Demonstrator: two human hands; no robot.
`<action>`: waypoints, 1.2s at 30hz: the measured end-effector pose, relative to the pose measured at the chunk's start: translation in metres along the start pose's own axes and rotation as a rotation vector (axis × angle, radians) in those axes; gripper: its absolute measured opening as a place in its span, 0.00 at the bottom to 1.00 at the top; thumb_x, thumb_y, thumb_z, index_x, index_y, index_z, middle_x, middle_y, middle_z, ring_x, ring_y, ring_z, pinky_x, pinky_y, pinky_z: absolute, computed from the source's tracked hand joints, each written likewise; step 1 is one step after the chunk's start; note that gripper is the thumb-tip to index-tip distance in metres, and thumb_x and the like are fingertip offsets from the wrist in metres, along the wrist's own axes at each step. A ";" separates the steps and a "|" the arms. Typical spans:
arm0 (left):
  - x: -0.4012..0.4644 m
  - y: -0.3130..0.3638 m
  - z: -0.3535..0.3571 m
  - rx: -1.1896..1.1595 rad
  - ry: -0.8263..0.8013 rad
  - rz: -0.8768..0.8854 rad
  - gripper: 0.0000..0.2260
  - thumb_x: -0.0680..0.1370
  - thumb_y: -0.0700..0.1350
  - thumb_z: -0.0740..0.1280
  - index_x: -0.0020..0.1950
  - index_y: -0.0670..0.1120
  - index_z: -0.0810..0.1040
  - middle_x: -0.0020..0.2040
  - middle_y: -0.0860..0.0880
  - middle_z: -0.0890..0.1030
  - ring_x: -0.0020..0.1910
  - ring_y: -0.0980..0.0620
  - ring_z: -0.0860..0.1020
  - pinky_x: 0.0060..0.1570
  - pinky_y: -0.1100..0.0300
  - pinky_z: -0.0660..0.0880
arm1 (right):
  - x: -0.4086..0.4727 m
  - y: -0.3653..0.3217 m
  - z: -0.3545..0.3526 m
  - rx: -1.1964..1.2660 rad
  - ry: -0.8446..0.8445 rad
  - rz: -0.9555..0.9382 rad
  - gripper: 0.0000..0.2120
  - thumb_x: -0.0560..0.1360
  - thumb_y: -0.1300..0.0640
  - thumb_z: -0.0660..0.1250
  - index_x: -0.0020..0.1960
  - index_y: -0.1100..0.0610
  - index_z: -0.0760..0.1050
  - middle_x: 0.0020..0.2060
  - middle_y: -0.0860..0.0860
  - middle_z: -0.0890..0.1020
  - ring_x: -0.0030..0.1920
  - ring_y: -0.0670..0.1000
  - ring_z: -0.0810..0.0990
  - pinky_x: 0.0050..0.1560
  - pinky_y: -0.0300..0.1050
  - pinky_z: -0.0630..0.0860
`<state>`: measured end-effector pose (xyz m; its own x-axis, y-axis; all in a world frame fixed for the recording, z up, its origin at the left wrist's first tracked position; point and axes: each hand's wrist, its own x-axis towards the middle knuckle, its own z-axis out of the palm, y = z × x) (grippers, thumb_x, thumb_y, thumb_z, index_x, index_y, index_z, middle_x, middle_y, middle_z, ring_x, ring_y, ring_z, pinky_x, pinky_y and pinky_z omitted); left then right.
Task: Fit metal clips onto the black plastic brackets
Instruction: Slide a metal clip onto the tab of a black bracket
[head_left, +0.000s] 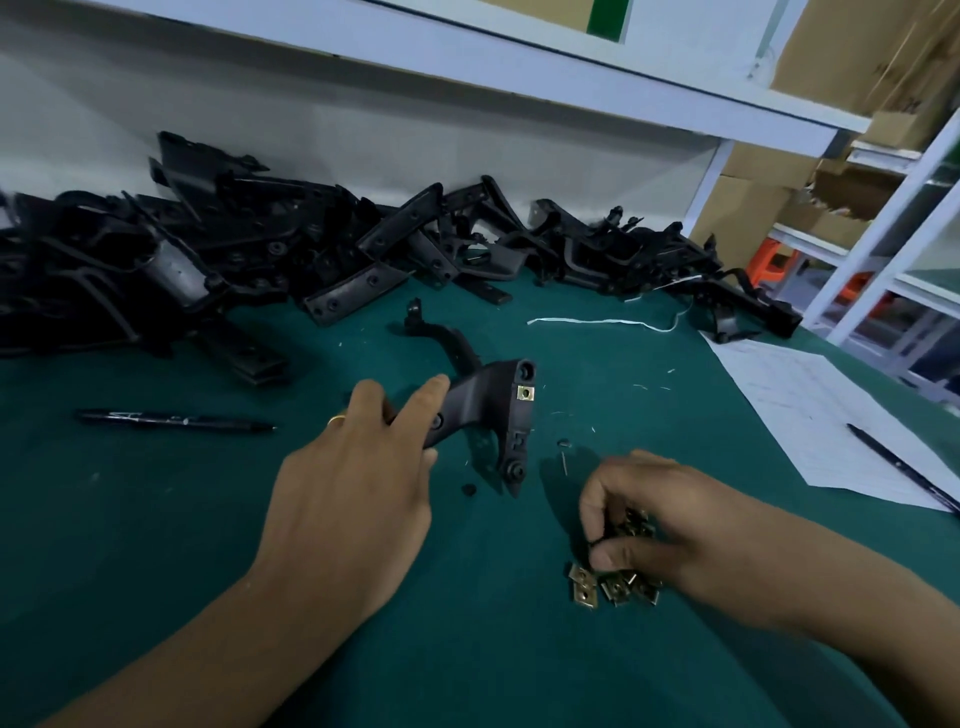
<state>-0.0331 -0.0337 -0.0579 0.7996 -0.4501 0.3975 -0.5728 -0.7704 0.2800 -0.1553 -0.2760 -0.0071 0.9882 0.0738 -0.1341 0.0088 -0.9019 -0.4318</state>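
My left hand (358, 483) gripped the black plastic bracket (488, 410) by its lower arm, fingers curled round it and the index finger laid along its top, holding it tilted just above the green felt tabletop (156, 519). A single brass-coloured square metal clip (526, 393) sat already fitted on the bracket's upper right edge, just below a round hole. A thin gold ring (337, 420) showed on one finger of that hand.

My right hand (670, 525) hovered low over the small heap of brass-coloured metal clips (613, 584) near the front of the table, thumb and forefinger bent together in a pinch among them; whether a clip was truly caught between them I could not tell, since my own fingers hid it.

Behind the bracket, along the white back wall, lay a long untidy pile of black plastic brackets (234, 249). A black marker pen (176, 420) rested on the felt to my left, well apart from the bracket. To the right lay a white paper sheet (810, 415) with a second black pen (904, 467) on its edge, and a strip of white string (597, 322) lay between the pile and the bracket.
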 end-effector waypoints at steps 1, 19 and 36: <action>0.000 0.000 0.000 -0.006 0.000 -0.001 0.26 0.81 0.53 0.64 0.78 0.58 0.63 0.48 0.53 0.69 0.36 0.56 0.71 0.26 0.63 0.62 | 0.001 -0.001 0.000 0.062 0.006 0.023 0.07 0.77 0.51 0.74 0.48 0.45 0.76 0.45 0.41 0.79 0.48 0.45 0.78 0.49 0.44 0.75; 0.004 -0.004 0.001 -0.074 0.013 -0.070 0.25 0.81 0.57 0.59 0.78 0.63 0.58 0.49 0.56 0.65 0.36 0.57 0.67 0.30 0.60 0.63 | 0.064 0.011 0.005 0.682 0.434 -0.081 0.09 0.66 0.57 0.80 0.46 0.54 0.87 0.36 0.52 0.86 0.35 0.48 0.82 0.41 0.37 0.80; 0.003 -0.004 -0.001 -0.158 0.008 -0.102 0.25 0.80 0.57 0.61 0.76 0.66 0.59 0.49 0.57 0.66 0.35 0.61 0.68 0.32 0.59 0.64 | 0.067 0.008 0.024 0.797 0.472 -0.070 0.15 0.87 0.55 0.59 0.64 0.50 0.83 0.35 0.48 0.70 0.34 0.47 0.71 0.37 0.35 0.71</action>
<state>-0.0281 -0.0317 -0.0568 0.8537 -0.3695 0.3670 -0.5109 -0.7311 0.4522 -0.0924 -0.2684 -0.0410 0.9507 -0.2215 0.2170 0.1363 -0.3300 -0.9341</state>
